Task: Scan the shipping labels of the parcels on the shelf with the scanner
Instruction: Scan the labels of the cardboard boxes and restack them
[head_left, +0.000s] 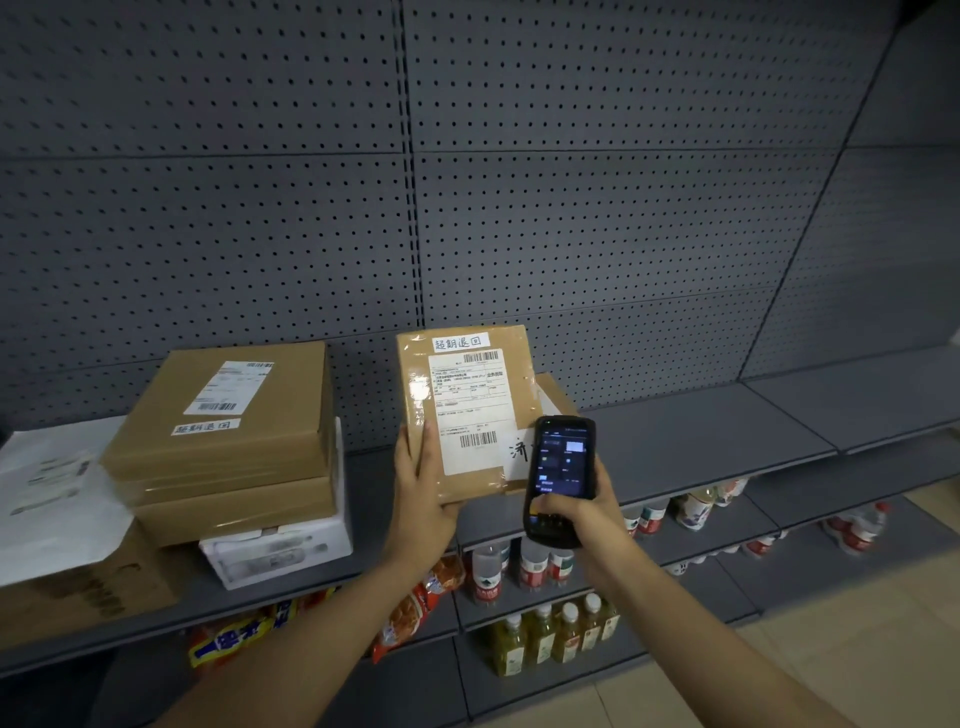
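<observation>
My left hand (423, 480) grips a parcel (462, 410) at its lower left corner, thumb flat on the taped front and the other fingers curled behind, tilting it up so its label (470, 410) faces me. My right hand (571, 512) wraps the lower half of the scanner (558, 478), thumb (545, 501) pressed on the keys just under the lit screen; the scanner stands upright just beside the parcel's lower right corner, overlapping it. The label carries one barcode at the top and one at the bottom, and a handwritten white strip (461, 341) sits above it. A second brown parcel (553, 395) lies on the shelf (701, 431) behind the held one, a white handwritten note on it partly hidden by the scanner. Well to the left stands a stack (228, 447): two brown labelled boxes on a white box (280, 553). At the far left, a white mailer (52, 493) rests on a flat brown carton (88, 587). Lower shelves hold bottles (540, 566) and snack bags (415, 603).
</observation>
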